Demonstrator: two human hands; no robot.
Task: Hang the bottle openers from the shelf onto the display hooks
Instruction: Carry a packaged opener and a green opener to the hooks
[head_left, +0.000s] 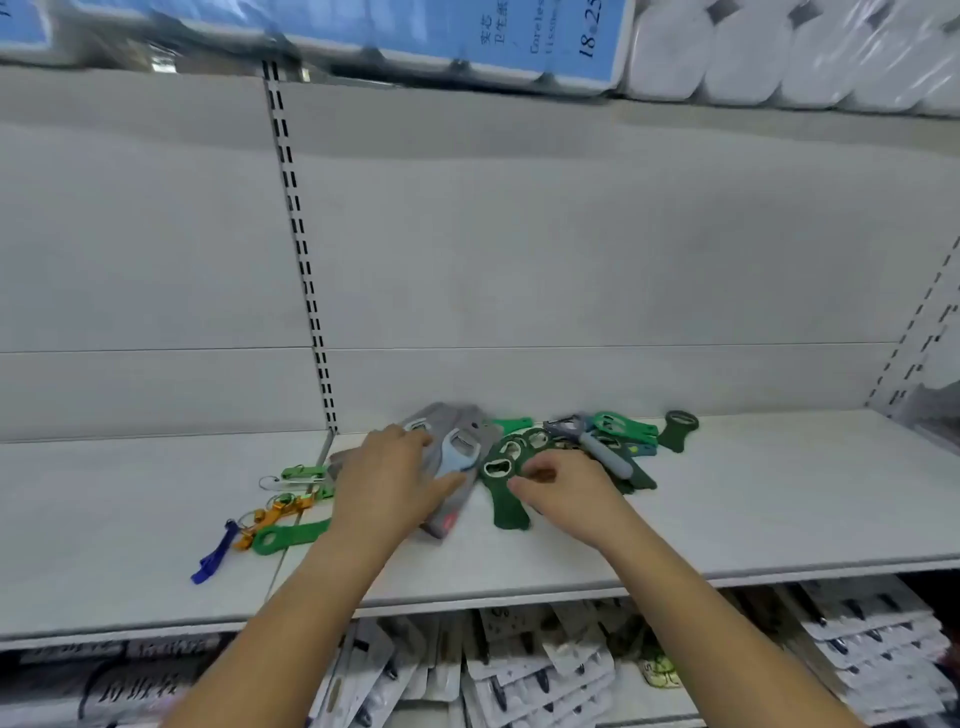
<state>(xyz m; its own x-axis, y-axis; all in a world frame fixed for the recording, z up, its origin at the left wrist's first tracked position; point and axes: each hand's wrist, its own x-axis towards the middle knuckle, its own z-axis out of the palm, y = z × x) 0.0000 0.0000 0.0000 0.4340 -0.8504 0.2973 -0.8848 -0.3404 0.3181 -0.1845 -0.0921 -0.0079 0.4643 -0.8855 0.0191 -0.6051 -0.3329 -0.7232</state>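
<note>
Bottle openers (506, 467), mostly dark green and flat with oval holes, lie heaped mid-way along the white shelf (779, 493), with smaller green, orange and blue ones to the left. The left hand (395, 478) rests flat, fingers straight, on a grey pack (470, 421). The right hand (566, 488) curls over a green opener, grip unclear. Toilet paper packs (779, 52) sit above.

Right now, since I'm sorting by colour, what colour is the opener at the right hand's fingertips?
The opener is dark green, per the head view.
</note>
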